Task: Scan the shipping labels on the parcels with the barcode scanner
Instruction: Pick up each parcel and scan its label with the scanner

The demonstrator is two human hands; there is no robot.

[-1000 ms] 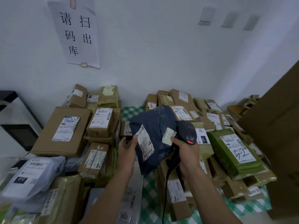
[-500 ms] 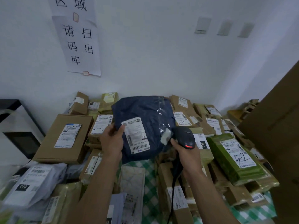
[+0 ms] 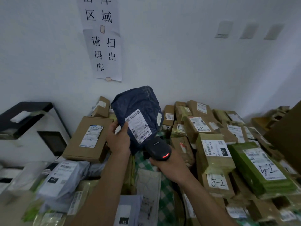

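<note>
My left hand [image 3: 118, 139] grips the lower left edge of a dark blue plastic mailer [image 3: 140, 108] and holds it upright above the pile. Its white shipping label [image 3: 138, 126] faces me, tilted, with my thumb at the label's left edge. My right hand [image 3: 169, 165] grips a black barcode scanner [image 3: 158, 148] just below and right of the label. The scanner's nose points up at the mailer and a red light glows on its back. The scanner's cable drops out of sight below my wrist.
Brown cardboard parcels [image 3: 88, 137] and green mailers [image 3: 259, 168] crowd a green checked tablecloth [image 3: 145, 162]. Grey poly bags [image 3: 63, 176] lie at the lower left. A black and white machine [image 3: 29, 126] stands at the left. Paper signs [image 3: 104, 53] hang on the white wall.
My left hand raised the blue mailer higher and turned it more upright. My right hand brought the scanner in under the label, its nose now tipped up towards it.
</note>
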